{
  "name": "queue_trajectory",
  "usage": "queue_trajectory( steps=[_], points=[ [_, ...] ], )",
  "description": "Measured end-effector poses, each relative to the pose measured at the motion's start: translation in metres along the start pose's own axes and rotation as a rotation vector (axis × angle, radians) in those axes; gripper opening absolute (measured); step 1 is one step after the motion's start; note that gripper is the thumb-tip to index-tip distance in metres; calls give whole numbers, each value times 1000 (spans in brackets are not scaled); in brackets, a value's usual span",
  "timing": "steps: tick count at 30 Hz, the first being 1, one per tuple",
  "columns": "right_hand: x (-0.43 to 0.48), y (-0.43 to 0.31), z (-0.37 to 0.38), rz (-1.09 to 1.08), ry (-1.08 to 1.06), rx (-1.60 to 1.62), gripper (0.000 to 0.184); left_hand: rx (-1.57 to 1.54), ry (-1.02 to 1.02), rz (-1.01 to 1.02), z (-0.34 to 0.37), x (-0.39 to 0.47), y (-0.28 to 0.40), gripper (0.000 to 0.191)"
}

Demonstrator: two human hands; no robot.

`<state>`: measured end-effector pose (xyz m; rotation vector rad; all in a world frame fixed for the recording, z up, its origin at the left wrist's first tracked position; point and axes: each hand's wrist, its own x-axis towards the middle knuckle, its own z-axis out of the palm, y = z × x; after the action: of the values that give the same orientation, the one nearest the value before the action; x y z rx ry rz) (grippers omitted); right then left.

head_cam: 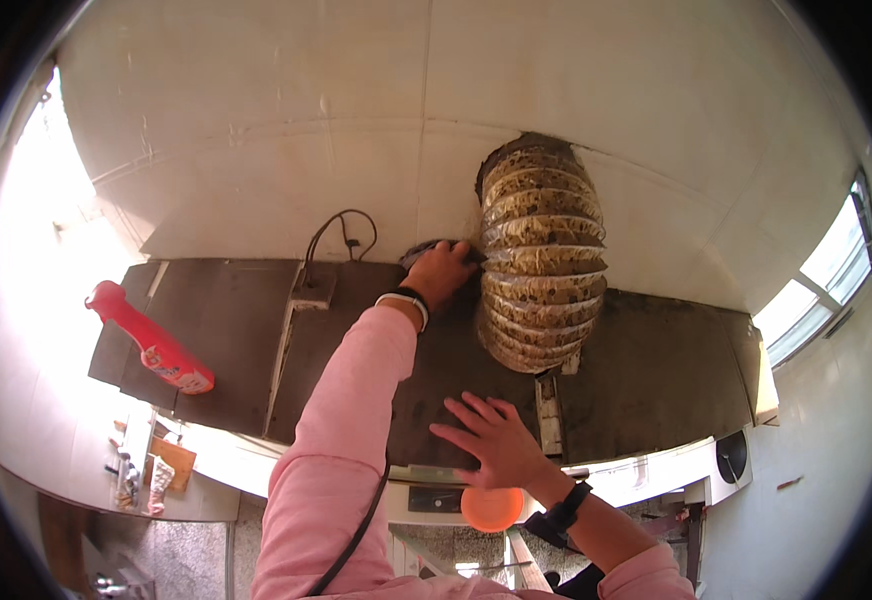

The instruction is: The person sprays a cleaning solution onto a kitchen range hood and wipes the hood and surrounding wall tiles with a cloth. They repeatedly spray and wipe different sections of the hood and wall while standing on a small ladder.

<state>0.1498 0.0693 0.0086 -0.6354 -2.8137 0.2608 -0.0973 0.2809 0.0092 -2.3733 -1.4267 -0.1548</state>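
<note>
My left hand point(442, 271) is stretched to the back of the dark, grimy cabinet top point(447, 367). Its fingers press a dark cloth point(416, 253) near the wall. Immediately right of that hand, a ribbed foil duct point(542, 255), stained brown, curves from a wall opening down to the top. My right hand point(494, 444) has spread fingers and holds nothing. It is over the front edge, left of a pale strip point(548, 416); whether it touches the surface cannot be told.
A red spray bottle point(158, 345) stands at the left. A black cable point(323, 225) loops by the wall. Below are an orange basin point(491, 511), a counter with a wooden cutting board point(173, 461), and part of a ladder point(526, 562). A window point(788, 322) is right.
</note>
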Motion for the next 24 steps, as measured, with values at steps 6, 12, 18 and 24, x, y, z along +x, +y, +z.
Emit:
queue_trajectory(
  steps=[6,12,18,24],
  points=[
    [-1,-4,2,-16,42,-22,82,65,190,-22,-39,-12,-35,38],
    [-1,-2,3,10,1,-18,83,105,271,52,-39,-11,-37,44],
    [1,-3,3,22,-14,-9,84,92,180,121,-24,3,-26,35],
    [0,-4,1,22,-7,-19,84,-54,-178,170,-12,27,-3,26]
  ],
)
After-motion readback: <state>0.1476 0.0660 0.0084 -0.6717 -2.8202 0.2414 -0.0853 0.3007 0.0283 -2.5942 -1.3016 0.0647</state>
